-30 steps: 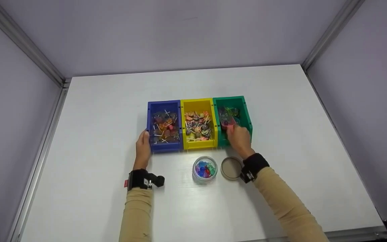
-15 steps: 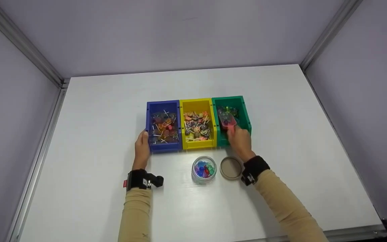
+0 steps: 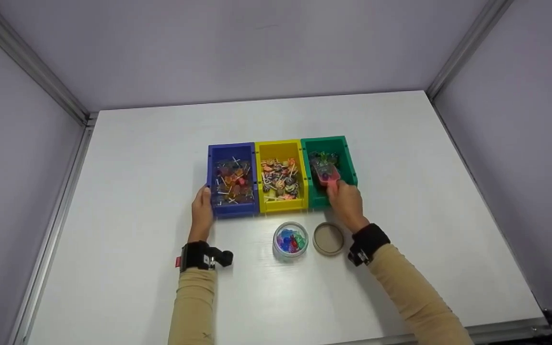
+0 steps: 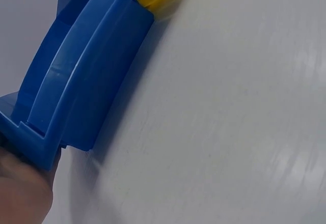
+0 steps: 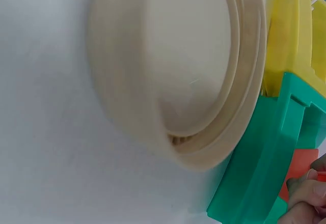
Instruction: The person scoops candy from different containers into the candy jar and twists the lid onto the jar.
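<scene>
A: Where does the pink scoop [image 3: 327, 176] sit;
B: Inside the green bin [image 3: 324, 144], the rightmost of three, with translucent pieces in its bowl; whether it rests on those below or is lifted clear, I cannot tell.
A: And the hand on it;
B: The right hand [image 3: 348, 205] is wrapped round the handle; the scoop's long axis runs forward from the fist, away from the person, leaning a little left.
A: Which relation would you watch;
B: Scoop to glass-like jar [image 3: 279, 254], I should judge; the jar stands open outside the bins, nearer the person and to the left of the right hand, so the bowl's mouth faces nearly the opposite way.
A: Anything between;
B: The beige lid [image 3: 328, 239] lies just beside the jar, between it and the right wrist; the bin's front wall also separates scoop from jar.
A: Which hand is nearer the jar;
B: The right; the left hand [image 3: 202, 215] touches the outer side of the blue bin [image 3: 235, 210], its thumb at the wall; its fingers are mostly hidden, so whether they are straight or curled I cannot tell.
A: And the middle bin;
B: The yellow bin [image 3: 283, 206] holds lollipops, with the scoop just to its right.
</scene>
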Demonstrator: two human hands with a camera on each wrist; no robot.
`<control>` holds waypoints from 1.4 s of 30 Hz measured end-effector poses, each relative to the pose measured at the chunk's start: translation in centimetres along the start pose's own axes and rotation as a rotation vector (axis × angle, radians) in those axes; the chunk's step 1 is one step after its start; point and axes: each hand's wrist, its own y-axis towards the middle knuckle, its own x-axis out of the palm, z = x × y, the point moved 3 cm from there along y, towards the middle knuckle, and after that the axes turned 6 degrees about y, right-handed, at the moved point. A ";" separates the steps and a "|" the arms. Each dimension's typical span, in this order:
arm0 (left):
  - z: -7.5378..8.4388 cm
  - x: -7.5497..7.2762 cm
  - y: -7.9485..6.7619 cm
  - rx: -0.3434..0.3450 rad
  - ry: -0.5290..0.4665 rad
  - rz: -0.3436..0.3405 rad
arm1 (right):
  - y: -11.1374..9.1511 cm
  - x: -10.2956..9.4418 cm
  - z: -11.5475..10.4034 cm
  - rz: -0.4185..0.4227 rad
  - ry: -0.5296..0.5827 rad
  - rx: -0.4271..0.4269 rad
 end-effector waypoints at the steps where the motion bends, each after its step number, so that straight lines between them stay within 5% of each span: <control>1: 0.0 0.0 0.0 -0.004 0.000 -0.001 | 0.0 -0.1 0.0 0.009 -0.003 -0.008; 13: -0.1 -0.1 -0.1 0.001 0.031 -0.010 | -0.7 -0.5 0.5 0.031 0.011 -0.025; 35: -0.4 0.0 0.0 0.014 0.006 0.010 | -3.7 -1.8 1.9 0.252 0.085 -0.295; 42: -0.3 -0.1 0.1 0.021 0.015 0.007 | -4.0 -2.4 2.3 0.224 0.060 -0.301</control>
